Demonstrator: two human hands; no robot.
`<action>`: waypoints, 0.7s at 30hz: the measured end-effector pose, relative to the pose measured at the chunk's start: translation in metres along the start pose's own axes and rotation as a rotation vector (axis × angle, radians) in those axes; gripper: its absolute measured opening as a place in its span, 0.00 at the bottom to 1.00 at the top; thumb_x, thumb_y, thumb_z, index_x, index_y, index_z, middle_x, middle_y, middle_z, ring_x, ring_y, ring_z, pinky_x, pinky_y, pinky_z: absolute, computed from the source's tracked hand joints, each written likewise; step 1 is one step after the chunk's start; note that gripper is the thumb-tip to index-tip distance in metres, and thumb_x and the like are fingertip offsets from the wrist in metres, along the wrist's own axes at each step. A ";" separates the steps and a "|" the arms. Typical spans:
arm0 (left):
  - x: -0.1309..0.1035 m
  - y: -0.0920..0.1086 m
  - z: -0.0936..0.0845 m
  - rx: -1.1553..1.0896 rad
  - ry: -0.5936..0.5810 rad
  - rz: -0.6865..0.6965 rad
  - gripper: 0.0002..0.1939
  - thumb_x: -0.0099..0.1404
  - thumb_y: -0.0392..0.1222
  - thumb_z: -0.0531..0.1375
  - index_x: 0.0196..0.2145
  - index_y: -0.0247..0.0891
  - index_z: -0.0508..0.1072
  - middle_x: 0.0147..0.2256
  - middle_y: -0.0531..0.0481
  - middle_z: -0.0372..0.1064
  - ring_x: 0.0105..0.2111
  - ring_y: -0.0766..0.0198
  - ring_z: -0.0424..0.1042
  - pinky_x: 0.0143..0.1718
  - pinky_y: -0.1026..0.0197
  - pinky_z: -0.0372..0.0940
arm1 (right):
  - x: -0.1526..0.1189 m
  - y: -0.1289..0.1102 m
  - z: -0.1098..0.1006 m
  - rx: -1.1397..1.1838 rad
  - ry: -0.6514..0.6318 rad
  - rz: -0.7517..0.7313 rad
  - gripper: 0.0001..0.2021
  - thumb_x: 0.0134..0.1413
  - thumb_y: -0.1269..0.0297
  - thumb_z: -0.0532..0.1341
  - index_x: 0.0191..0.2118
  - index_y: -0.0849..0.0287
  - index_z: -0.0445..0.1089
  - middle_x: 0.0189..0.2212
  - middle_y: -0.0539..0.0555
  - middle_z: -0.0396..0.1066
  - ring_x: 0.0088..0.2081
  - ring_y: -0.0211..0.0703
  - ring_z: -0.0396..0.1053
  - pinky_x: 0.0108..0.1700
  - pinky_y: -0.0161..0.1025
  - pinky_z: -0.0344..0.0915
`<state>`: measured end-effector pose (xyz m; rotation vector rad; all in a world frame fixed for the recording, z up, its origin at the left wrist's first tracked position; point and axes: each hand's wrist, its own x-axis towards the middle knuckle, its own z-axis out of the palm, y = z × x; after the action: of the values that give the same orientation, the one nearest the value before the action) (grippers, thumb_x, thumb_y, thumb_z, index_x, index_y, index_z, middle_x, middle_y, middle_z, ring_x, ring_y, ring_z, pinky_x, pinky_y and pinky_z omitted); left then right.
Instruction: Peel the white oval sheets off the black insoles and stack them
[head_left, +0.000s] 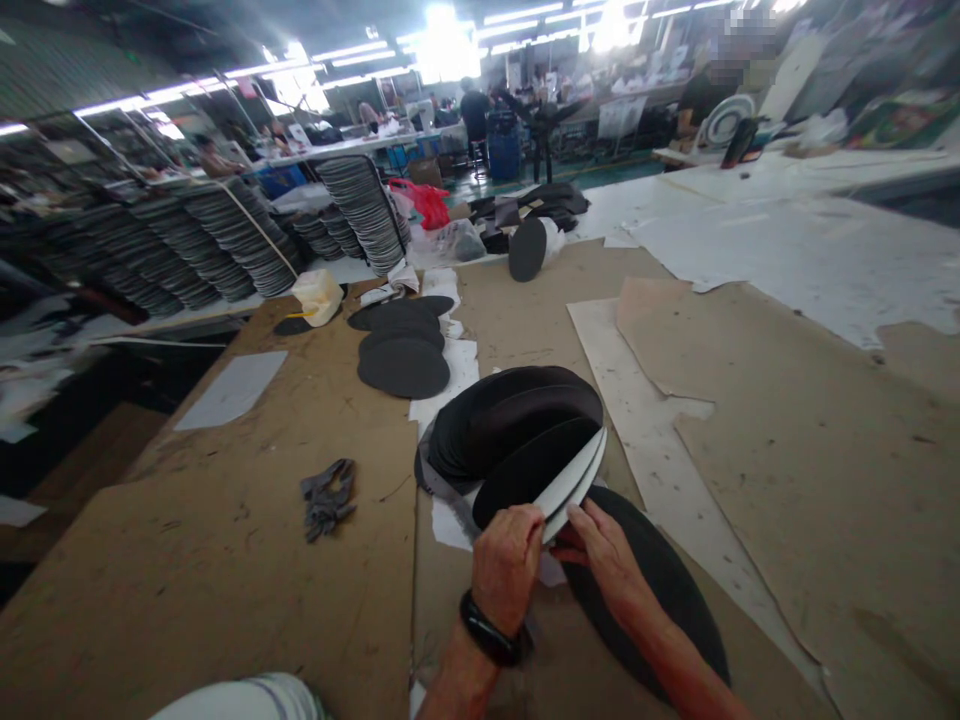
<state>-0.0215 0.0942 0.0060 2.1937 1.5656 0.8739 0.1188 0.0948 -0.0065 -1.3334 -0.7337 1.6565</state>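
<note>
Two thin oval pieces with pale faces (574,482) stand tilted at the front of a leaning row of black oval pieces (499,425). At their near lower edge my left hand (511,558) is closed, its fingers curled round the rim. My right hand (606,552) pinches the same pale pieces from the right, thumb on top and the other fingers partly hidden beneath. Under my right forearm lies a large dark oval piece (660,590), flat on the brown board. A strip of dark mesh-like material (448,485) runs along the row's left side.
Dark ovals (403,365) overlap farther back, near a whitish plastic jug (318,297). A grey crumpled cloth (328,498) lies left on the brown tabletop (247,560). Tall stacks of ovals (364,212) stand behind. Pale sheets (795,235) cover the right. People sit at distant tables.
</note>
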 end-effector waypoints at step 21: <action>0.012 -0.025 0.001 0.164 0.124 -0.022 0.10 0.67 0.37 0.50 0.38 0.38 0.71 0.34 0.48 0.72 0.34 0.61 0.70 0.37 0.60 0.65 | 0.005 0.003 -0.005 -0.088 0.070 -0.009 0.21 0.47 0.47 0.59 0.36 0.62 0.68 0.29 0.55 0.73 0.33 0.52 0.71 0.33 0.45 0.71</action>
<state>-0.0366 0.1144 -0.0051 2.2664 1.7744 0.9212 0.1226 0.0980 -0.0124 -1.4405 -0.7779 1.5782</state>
